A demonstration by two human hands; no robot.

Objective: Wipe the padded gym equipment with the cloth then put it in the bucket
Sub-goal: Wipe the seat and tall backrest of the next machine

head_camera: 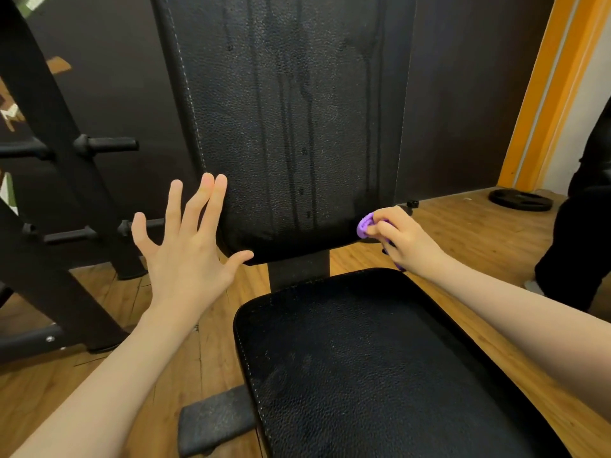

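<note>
Wooden floor (463, 233) under backrest pad (297, 127): right hand (401, 241) clutches purple cloth (363, 226) against it, left hand (185, 252) splayed empty.

Bunched purple cloth (364, 226) against wet black backrest (291, 127).

No text, label, brand or number can be read. Pale marks show on the wall (10, 110) at the far left, behind the rack, but they are cut off and illegible.
</note>
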